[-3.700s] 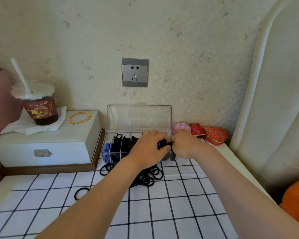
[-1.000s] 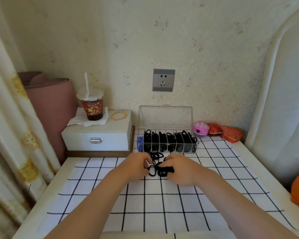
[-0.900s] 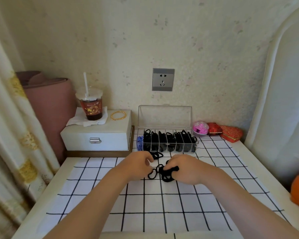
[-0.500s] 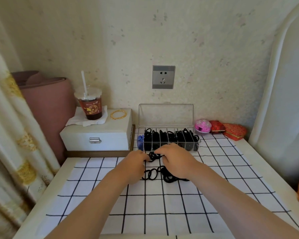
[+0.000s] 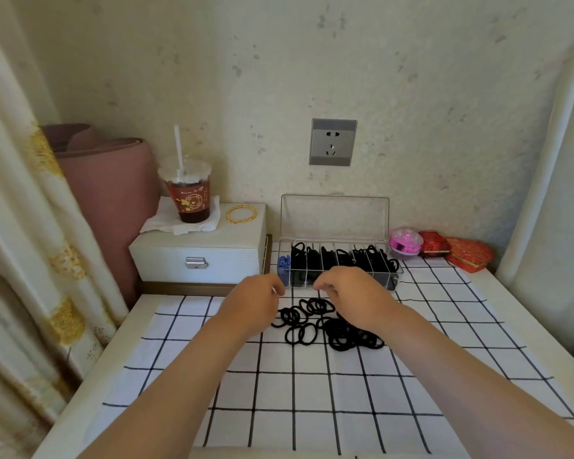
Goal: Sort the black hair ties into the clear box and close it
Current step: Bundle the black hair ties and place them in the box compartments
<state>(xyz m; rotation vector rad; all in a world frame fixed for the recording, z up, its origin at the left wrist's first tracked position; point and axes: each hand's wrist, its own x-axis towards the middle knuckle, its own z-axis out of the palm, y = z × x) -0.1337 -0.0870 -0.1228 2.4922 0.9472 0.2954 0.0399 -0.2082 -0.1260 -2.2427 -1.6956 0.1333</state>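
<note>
The clear box (image 5: 391, 271) stands at the back of the checked cloth (image 5: 312, 392), its lid (image 5: 333, 220) upright against the wall. Black hair ties (image 5: 338, 258) fill most of its compartments, and blue ones (image 5: 283, 265) sit in the leftmost. A loose pile of black hair ties (image 5: 325, 326) lies on the cloth just in front of it. My left hand (image 5: 256, 304) and my right hand (image 5: 352, 298) hover over the pile, close to the box's front wall. Their fingers curl downward. No tie shows in either hand, and the palm sides are hidden.
Left of the clear box, a white jewellery case (image 5: 199, 256) carries a drink cup with a straw (image 5: 188, 197) on a napkin and a gold bangle (image 5: 241, 213). A pink round box (image 5: 405, 241) and two red boxes (image 5: 433, 243) (image 5: 469, 255) sit at the right. A curtain (image 5: 20, 260) hangs at the left.
Both hands have moved forward from the pile toward the box's front and a little apart. The tie seen between them half a second ago no longer shows.
</note>
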